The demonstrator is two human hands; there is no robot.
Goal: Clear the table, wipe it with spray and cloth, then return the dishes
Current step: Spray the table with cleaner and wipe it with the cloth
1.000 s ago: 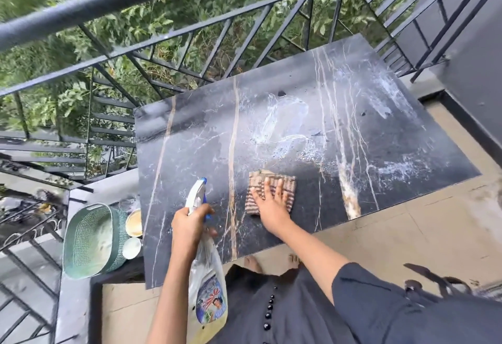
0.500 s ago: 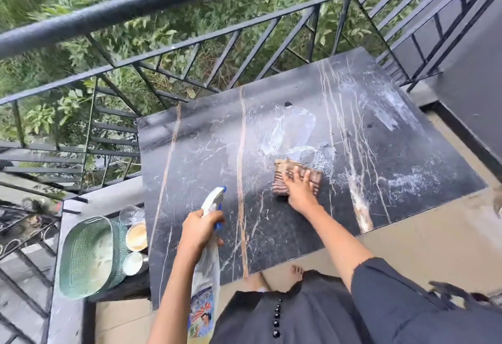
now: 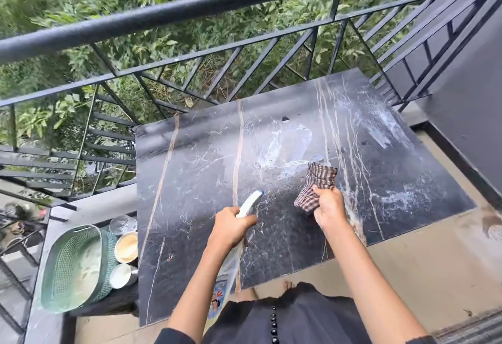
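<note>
The black marble table (image 3: pixel 195 170) carries wet streaks and white foam in its middle and on its right side. My right hand (image 3: pixel 328 206) grips a brown checked cloth (image 3: pixel 316 184), bunched and lifted at its near end, its far end near the wet patch. My left hand (image 3: pixel 231 225) holds a spray bottle (image 3: pixel 248 202) by its white trigger head, nozzle pointing away over the table; the bottle body hangs below the table's near edge, mostly hidden by my arm.
A green woven basket (image 3: pixel 73 265) stands on a low ledge left of the table, with a glass (image 3: pixel 122 224), a bowl (image 3: pixel 126 246) and a cup (image 3: pixel 122 275) beside it. A black metal railing (image 3: pixel 190 9) runs behind the table; a dark wall (image 3: pixel 467 99) is at the right.
My right hand pressed flat on the cloth while sliding it right and away; now it has gathered the cloth and lifted it. The left hand with the bottle moved closer to the cloth.
</note>
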